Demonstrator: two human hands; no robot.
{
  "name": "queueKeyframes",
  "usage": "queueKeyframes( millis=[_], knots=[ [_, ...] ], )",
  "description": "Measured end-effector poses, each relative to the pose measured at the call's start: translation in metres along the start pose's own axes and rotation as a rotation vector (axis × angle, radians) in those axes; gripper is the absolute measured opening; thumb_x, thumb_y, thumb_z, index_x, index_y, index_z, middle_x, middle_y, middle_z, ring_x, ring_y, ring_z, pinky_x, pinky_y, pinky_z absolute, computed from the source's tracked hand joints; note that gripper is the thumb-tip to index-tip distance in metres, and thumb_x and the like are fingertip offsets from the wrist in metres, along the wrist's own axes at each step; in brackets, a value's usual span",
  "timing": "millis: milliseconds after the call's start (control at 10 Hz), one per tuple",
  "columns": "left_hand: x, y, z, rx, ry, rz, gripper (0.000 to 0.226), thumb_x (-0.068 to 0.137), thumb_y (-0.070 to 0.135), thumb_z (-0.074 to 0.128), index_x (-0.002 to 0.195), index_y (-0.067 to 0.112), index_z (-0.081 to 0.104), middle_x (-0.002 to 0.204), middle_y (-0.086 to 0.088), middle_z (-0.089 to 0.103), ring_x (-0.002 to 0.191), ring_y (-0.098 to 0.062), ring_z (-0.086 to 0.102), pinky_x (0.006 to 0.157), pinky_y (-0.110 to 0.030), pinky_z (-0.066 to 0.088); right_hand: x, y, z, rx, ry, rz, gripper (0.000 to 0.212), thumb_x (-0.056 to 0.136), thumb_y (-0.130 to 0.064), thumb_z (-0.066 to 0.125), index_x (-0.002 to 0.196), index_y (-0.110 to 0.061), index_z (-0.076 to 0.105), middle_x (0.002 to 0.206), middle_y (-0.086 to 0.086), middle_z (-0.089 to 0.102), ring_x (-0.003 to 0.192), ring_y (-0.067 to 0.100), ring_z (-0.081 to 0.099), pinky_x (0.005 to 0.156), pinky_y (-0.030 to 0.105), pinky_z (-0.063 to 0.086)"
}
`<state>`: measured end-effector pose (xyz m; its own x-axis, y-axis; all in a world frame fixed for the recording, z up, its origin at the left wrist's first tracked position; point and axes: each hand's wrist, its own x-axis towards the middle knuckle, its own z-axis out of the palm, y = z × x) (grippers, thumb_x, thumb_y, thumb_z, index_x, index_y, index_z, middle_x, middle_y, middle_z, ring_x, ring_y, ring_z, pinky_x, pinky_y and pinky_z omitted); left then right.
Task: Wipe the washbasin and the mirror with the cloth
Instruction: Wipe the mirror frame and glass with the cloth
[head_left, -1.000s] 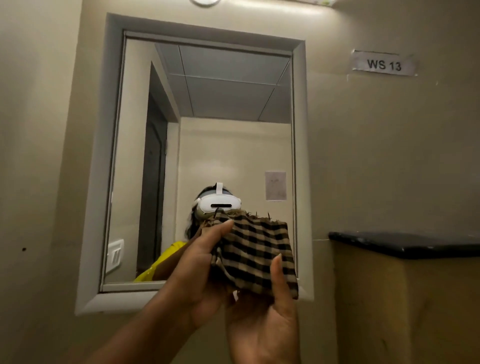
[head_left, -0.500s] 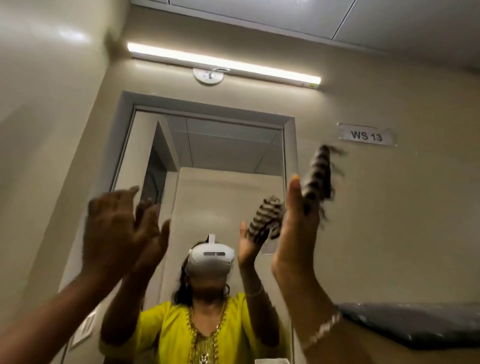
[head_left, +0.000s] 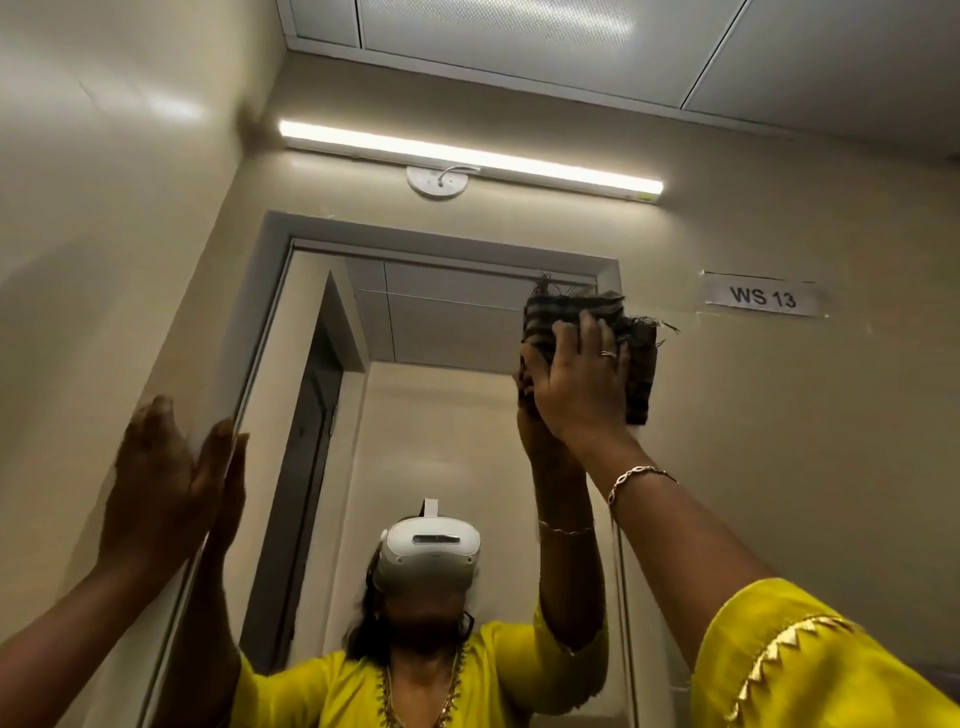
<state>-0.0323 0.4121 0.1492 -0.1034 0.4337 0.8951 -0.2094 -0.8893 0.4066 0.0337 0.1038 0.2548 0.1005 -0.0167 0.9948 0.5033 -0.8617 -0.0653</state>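
The right hand (head_left: 576, 379) is raised to the upper right corner of the mirror (head_left: 441, 332), palm forward, fingers spread flat over one folded checked cloth (head_left: 641, 364). The cloth lies between that palm and the glass, its frayed edges showing past the fingertips at twelve o'clock and past the little-finger side at three o'clock; part of it overlaps the grey mirror frame (head_left: 270, 291). A ring sits on one finger, and one bracelet (head_left: 636, 480) circles the wrist, with a yellow sleeve (head_left: 810, 665) at five o'clock from it.

The left hand (head_left: 161, 483) is open, fingers straight and together, holding nothing, its palm at the left edge of the frame; it is blurred, so whether it actually touches the frame is hard to say.

One tube light (head_left: 467, 156) glows at twelve o'clock above the mirror, and one label reading "WS 13" (head_left: 761, 298) is stuck on the wall at three o'clock from the cloth. The washbasin is out of view.
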Motion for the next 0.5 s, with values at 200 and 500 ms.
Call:
queueKeyframes(
  millis=[200, 500],
  knots=[
    [-0.004, 0.022, -0.023, -0.135, -0.144, -0.009, 0.065, 0.089, 0.049, 0.032, 0.133, 0.001, 0.032, 0.119, -0.032, 0.050, 0.106, -0.048, 0.048, 0.089, -0.059, 0.039, 0.001, 0.002, 0.018, -0.111, -0.007, 0.008, 0.067, 0.091, -0.050, 0.008, 0.149, -0.015, 0.002, 0.157, 0.012, -0.004, 0.145, 0.028, -0.007, 0.115, 0.044, -0.005],
    [0.002, -0.011, -0.005, -0.263, -0.186, -0.098, 0.065, 0.077, 0.072, 0.037, 0.087, 0.009, 0.049, 0.068, -0.011, 0.057, 0.064, -0.035, 0.055, 0.066, -0.050, 0.048, 0.042, -0.009, 0.012, -0.088, -0.037, 0.086, 0.060, 0.099, -0.044, 0.018, 0.149, -0.016, -0.001, 0.157, 0.012, -0.008, 0.144, 0.027, -0.008, 0.115, 0.045, -0.005]
  ],
)
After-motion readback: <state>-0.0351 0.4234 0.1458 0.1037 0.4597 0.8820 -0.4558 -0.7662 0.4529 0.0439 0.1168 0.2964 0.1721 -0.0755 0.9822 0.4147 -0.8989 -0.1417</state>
